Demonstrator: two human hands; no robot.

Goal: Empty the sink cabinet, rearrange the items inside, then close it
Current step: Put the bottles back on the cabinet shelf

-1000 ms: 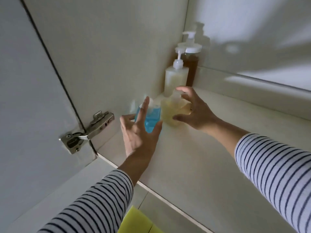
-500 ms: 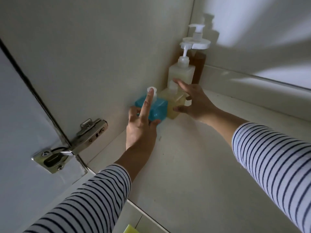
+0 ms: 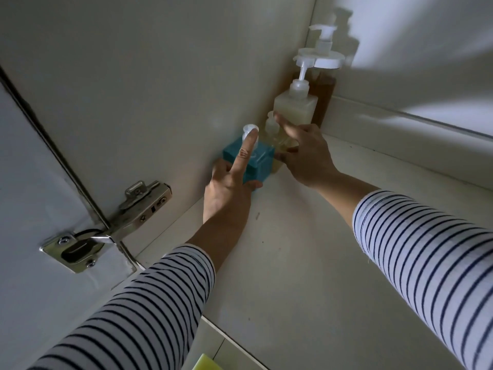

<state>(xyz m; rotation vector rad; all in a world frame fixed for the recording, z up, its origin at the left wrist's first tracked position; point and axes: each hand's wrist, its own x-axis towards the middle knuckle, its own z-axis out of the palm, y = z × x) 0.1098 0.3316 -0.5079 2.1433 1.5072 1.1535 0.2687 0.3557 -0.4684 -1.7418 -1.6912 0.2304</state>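
Cabinet [image 3: 306,263] floor mostly bare; four pump bottles lined along the left wall toward the far corner. Nearest: blue bottle [image 3: 260,162], against the wall. Just behind it, touching or nearly so, small yellow bottle [image 3: 277,134]. Then pale bottle [image 3: 294,108], then amber bottle [image 3: 324,89] in the far corner, largely hidden behind the pale one.

My left hand [image 3: 229,193] cups the blue bottle from the near side, thumb on its right edge, index finger laid up its front to the white pump. Other fingers wrap the far-left side, out of sight. My right hand [image 3: 306,156] closes around the yellow bottle, index finger over its pump, thumb low on the near side.

Door hinge [image 3: 106,228] at left, door open.

Step in hand, as I judge it: rearranging, setting the two small bottles into the row. Both look seated on the floor, though contact under my hands is hidden.

Next move calls for letting go without tipping either, drawing both arms clear, then fetching whatever remains outside. A yellow sponge [image 3: 204,363] shows at the near edge.
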